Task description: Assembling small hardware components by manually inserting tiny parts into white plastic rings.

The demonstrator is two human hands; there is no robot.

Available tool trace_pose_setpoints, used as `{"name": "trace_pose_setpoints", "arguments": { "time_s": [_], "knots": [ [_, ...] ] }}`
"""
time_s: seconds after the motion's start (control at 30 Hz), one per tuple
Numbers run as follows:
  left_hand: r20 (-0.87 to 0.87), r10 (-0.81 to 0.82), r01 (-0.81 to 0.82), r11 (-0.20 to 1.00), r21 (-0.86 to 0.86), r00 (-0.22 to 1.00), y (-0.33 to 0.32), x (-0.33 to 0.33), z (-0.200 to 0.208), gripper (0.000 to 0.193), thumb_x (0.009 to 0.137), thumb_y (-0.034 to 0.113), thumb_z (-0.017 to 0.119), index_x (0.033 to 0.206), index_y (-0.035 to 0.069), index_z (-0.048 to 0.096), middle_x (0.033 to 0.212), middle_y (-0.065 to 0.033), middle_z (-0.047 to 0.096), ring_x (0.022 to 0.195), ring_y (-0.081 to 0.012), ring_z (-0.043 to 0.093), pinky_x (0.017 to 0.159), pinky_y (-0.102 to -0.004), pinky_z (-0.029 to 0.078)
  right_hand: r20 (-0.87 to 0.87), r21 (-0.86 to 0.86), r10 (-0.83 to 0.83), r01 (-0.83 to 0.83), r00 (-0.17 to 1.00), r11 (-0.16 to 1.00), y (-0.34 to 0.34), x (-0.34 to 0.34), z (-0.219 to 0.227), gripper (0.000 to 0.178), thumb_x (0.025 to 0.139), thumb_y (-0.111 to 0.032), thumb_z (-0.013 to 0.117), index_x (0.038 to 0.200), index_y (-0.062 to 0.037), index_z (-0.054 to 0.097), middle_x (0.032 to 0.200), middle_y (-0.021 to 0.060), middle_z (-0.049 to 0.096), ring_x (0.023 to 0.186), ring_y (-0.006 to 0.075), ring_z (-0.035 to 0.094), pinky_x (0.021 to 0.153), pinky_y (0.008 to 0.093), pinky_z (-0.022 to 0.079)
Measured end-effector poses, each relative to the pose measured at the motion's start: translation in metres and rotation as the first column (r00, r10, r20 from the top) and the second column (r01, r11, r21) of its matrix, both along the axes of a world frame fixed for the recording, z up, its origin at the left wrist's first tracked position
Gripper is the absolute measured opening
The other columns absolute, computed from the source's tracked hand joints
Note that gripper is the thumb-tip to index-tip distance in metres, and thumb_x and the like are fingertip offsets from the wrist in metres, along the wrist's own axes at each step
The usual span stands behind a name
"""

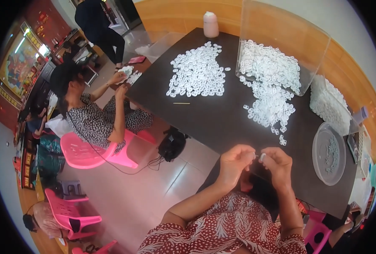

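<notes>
Both hands are raised close together over the table's near edge. My right hand (278, 164) is closed in a pinch on a small white plastic piece (263, 157). Facing it, my left hand (235, 164) is also pinched, with a tiny pale bit at its fingertips, too small to name. Beyond them a heap of white two-holed plastic pieces (269, 103) spills out of a tipped clear plastic bin (277, 25). Right of my hands lies a round clear plastic tray (318, 163) with small grey-green parts (333, 156) in it.
On the dark table (209, 125) lie another pile of white pieces (197, 72) and a thin stick (181, 103). A pink bottle (211, 24) stands at the back. A bag of white pieces (330, 103) sits at right. At left, a person (97, 112) sits on a pink chair (84, 154).
</notes>
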State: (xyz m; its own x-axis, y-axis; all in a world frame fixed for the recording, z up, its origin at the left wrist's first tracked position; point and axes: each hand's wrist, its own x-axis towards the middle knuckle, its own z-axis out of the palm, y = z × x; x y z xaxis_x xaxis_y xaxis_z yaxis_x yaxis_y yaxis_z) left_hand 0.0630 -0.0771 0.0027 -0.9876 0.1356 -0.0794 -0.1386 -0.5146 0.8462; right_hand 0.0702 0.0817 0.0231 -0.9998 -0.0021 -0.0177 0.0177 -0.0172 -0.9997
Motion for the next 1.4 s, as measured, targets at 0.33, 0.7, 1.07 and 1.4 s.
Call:
{"name": "trace_pose_setpoints", "arguments": {
  "time_s": [0.33,0.7,1.07,1.4],
  "knots": [
    [0.039,-0.054,0.052,0.997,0.051,0.998,0.008,0.005,0.002,0.018,0.087,0.004,0.061,0.102,-0.005,0.061,0.083,-0.0087,0.064,0.064,-0.0100,0.056,0.056,-0.0211,0.046,0.033,-0.020,-0.085,0.085,0.996,0.996,0.002,0.006,0.005,0.010,0.083,0.001,0.061,0.092,0.0016,0.064,0.079,0.0006,0.063,0.068,0.0046,0.055,0.061,0.0180,0.043],
    [0.015,0.028,-0.027,0.998,-0.064,0.999,0.010,0.000,0.012,0.013,0.085,0.000,0.060,0.098,-0.005,0.061,0.081,-0.0118,0.065,0.061,-0.0123,0.057,0.052,-0.0224,0.046,0.162,-0.098,-0.112,0.129,0.980,0.987,0.004,-0.005,0.010,0.014,0.080,-0.008,0.064,0.091,0.0012,0.067,0.076,0.0038,0.064,0.066,0.0067,0.054,0.057,0.0199,0.041],
    [-0.059,0.083,-0.093,0.980,-0.178,0.995,0.021,0.009,0.009,0.013,0.086,0.000,0.061,0.098,-0.005,0.061,0.081,-0.0100,0.065,0.059,-0.0087,0.055,0.049,-0.0196,0.043,0.126,-0.185,-0.102,0.125,0.987,0.975,0.011,-0.001,-0.007,0.015,0.082,-0.009,0.064,0.093,0.0009,0.068,0.075,0.0047,0.066,0.064,0.0064,0.054,0.055,0.0195,0.042],
    [-0.076,0.129,-0.142,0.967,-0.211,0.989,0.021,0.011,0.009,0.013,0.085,0.001,0.062,0.097,-0.004,0.061,0.078,-0.0076,0.063,0.057,-0.0069,0.055,0.048,-0.0177,0.043,0.097,-0.138,-0.107,0.120,0.990,0.983,0.002,0.000,-0.007,0.014,0.082,-0.008,0.064,0.092,0.0016,0.068,0.074,0.0031,0.065,0.064,0.0052,0.053,0.054,0.0191,0.041]
  ]
}}
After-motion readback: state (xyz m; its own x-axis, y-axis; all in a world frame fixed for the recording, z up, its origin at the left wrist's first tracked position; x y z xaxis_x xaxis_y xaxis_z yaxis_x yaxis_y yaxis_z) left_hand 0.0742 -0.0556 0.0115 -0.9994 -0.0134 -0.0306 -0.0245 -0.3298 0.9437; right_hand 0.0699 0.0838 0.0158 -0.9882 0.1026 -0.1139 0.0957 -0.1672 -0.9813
